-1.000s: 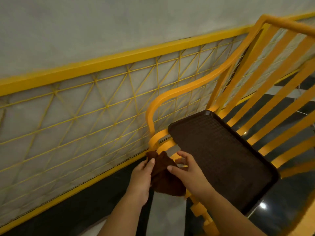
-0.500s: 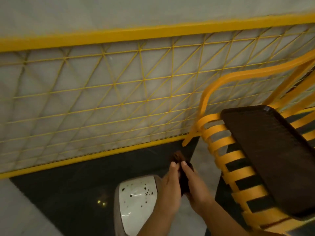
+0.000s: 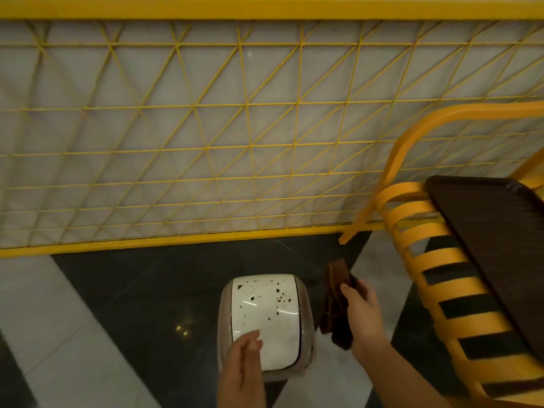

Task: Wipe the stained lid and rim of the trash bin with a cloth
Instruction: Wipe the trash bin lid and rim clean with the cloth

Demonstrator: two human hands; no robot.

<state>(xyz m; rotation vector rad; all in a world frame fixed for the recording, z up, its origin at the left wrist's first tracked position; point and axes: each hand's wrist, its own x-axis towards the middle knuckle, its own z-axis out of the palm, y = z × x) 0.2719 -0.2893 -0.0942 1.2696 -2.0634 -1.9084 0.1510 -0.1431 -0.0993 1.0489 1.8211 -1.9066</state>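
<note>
Right hand (image 3: 363,316): folded dark brown cloth (image 3: 338,304) gripped, held just right of bin. Left hand (image 3: 243,369): fingers relaxed, nothing held, hovered over near edge of glossy white lid (image 3: 265,316); contact cannot be told. Lid speckled with dark stains. Small grey trash bin (image 3: 306,319) stood on floor, lid closed, contents hidden.

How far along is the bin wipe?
Done: the right hand grips the dark brown cloth, beside the bin. In hand: the left hand reaches over the glossy white lid. Left: all wiping; dark spots cover the lid, and the grey rim is untouched.
</note>
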